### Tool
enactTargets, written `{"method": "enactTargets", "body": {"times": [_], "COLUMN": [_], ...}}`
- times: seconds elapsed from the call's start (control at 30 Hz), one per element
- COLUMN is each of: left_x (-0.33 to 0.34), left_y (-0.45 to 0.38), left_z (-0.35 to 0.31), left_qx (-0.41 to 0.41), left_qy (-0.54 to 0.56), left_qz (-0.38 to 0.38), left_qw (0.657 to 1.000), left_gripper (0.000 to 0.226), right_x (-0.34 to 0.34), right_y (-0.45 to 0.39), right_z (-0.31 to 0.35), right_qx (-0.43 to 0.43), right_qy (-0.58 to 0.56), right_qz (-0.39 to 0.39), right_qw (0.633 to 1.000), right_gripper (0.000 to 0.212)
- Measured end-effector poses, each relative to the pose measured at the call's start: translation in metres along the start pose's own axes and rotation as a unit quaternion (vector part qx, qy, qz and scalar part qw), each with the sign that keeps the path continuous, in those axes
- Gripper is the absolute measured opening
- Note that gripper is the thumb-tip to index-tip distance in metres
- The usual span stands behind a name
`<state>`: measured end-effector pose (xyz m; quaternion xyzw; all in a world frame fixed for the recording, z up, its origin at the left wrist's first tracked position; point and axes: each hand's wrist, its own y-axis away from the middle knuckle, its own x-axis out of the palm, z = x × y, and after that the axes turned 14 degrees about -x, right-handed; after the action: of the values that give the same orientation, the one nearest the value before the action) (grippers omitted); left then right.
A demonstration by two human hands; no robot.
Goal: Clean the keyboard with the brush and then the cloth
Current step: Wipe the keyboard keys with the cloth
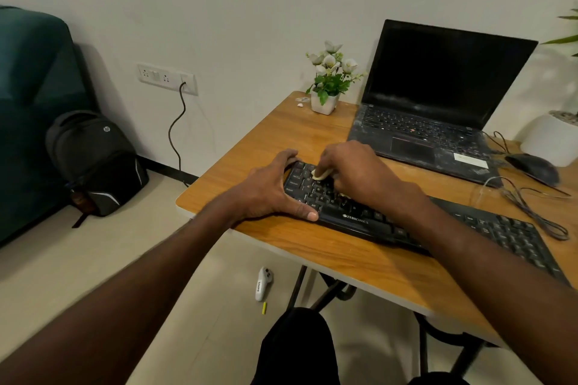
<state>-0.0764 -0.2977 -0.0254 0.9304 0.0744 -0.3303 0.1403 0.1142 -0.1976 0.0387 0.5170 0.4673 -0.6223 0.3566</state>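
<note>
Keyboard (422,222) front and centre in the head view, a long black board lying flat across the near part of the wooden table (359,262), its left end close to the table's left edge. Left hand (269,191) is on that end right now, fingers curled over the far corner and thumb pressed along the near edge, bracing it. Right hand (353,172) sits over the left block of keys, fingers bunched together and clamped on a small pale cloth (320,173), pressed down onto the keycaps. No brush anywhere in sight, so by my read we are in the cloth stage, with the left keys under treatment and the long right stretch to come.

Handling, as a judgement: that board looks light and rigid, likely to skate on the smooth tabletop, so pinning it at the end frame, off the keys, is the sensible hold. Keycaps give under pressure, so gentle strokes. The cloth is soft and wads up small, best pinched in the fingertips.

Behind, an open laptop (438,97), a mouse (533,167), loose cables (531,212) and a potted flower (328,81).
</note>
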Motion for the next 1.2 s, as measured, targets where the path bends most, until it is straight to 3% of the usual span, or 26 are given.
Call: {"method": "enactTargets", "body": {"times": [0.1,0.23,0.37,0.63,0.8,1.1,1.2], "left_x": [0.001,0.000,0.000,0.000,0.000,0.002,0.002], "left_y": [0.001,0.001,0.000,-0.001,-0.002,-0.006,-0.006], "left_z": [-0.003,-0.002,0.000,0.001,0.001,0.005,0.005], "left_qx": [0.000,0.001,0.007,0.003,-0.001,0.000,-0.001], "left_qy": [-0.013,0.007,0.017,0.010,0.015,0.013,0.013], "left_qz": [-0.001,0.004,0.010,0.007,0.009,0.003,0.000], "left_qw": [1.000,1.000,1.000,1.000,1.000,1.000,1.000], "left_gripper": [0.147,0.140,0.140,0.146,0.148,0.145,0.143], "right_x": [-0.005,-0.001,0.005,-0.016,-0.008,-0.014,-0.011], "right_y": [-0.001,-0.020,-0.014,0.003,-0.007,0.025,0.016], "right_z": [-0.001,0.013,0.016,-0.007,0.003,-0.013,-0.003], "right_qx": [0.027,0.024,-0.004,0.082,0.079,0.108,0.095], "right_qy": [-0.001,-0.039,-0.069,-0.014,-0.024,0.047,0.021], "right_qz": [0.014,-0.080,-0.026,0.036,-0.024,0.051,0.001], "right_qw": [1.000,0.996,0.997,0.996,0.996,0.992,0.995], "right_gripper": [0.034,0.031,0.037,0.028,0.027,0.028,0.030]}}
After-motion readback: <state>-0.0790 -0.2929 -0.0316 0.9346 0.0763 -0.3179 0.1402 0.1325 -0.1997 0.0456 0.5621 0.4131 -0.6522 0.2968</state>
